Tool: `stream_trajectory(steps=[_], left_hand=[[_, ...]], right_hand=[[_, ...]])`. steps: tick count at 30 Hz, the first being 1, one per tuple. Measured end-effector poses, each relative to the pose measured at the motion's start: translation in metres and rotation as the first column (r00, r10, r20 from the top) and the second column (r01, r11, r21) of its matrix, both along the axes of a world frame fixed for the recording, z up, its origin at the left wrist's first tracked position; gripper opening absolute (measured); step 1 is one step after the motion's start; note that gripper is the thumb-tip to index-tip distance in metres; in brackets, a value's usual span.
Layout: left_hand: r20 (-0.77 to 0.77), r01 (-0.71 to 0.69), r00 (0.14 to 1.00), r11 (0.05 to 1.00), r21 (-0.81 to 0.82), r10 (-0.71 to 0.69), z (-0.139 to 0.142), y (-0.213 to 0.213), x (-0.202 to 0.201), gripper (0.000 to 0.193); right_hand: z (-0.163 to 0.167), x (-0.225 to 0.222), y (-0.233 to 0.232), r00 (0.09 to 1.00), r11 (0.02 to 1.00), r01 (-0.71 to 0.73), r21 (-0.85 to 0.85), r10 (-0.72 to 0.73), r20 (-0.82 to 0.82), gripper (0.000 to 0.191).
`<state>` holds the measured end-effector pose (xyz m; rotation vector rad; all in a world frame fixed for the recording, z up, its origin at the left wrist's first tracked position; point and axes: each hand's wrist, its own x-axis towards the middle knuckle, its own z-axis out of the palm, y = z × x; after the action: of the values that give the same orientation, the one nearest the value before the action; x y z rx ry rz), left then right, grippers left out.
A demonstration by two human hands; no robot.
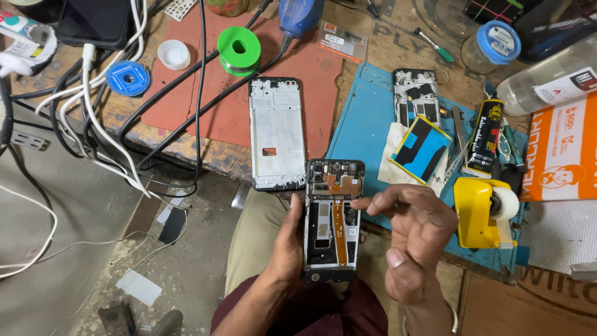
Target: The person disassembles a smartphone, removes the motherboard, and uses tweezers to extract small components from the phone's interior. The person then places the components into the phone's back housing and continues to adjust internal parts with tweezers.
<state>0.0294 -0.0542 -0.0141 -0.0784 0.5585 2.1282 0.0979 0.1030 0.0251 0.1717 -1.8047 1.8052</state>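
Below the bench edge, the left hand (287, 242) clamps an opened phone (331, 219) over the lap, the right hand (415, 239) hovers beside it with fingers loosely spread, gripping nothing, while a bare phone frame (277, 132), yellow tape dispenser (482, 213) and tangled cables (112, 134) crowd the bench.

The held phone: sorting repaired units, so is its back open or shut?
Open: the phone, in the left hand, shows bare boards and an orange flex cable.

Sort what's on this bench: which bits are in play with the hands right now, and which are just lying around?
In play: opened phone, held by left hand; right hand fingertips at its top edge.

Lying about: phone frame, second opened phone, green solder spool, yellow tape dispenser, clear bottle.
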Motion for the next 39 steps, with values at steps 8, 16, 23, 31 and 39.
stream_trajectory(steps=[8,16,23,31,39], left_hand=[[-0.039,-0.048,0.998,0.993,-0.111,0.043,-0.001,0.002,0.002,0.084],[-0.014,0.032,0.999,0.997,-0.068,-0.033,-0.003,0.002,0.002,0.090],[-0.025,0.052,0.998,0.996,-0.068,-0.054,-0.003,0.003,0.002,0.093],[-0.017,-0.029,0.999,0.999,0.037,0.029,0.002,0.001,0.000,0.083],[0.010,-0.072,0.997,0.981,-0.181,0.075,-0.002,0.001,-0.001,0.076]], right_hand=[[0.013,-0.015,0.005,0.995,0.974,-0.078,0.213,0.064,0.073,0.066],[0.021,-0.021,0.007,0.986,0.930,-0.154,0.335,0.122,0.114,0.072],[0.027,-0.030,0.003,0.983,0.943,-0.141,0.303,0.098,0.153,0.069],[0.043,-0.022,-0.004,0.957,0.504,0.071,0.861,-0.277,0.084,0.045],[0.033,-0.009,-0.015,0.937,0.483,0.090,0.871,-0.337,0.090,0.054]])
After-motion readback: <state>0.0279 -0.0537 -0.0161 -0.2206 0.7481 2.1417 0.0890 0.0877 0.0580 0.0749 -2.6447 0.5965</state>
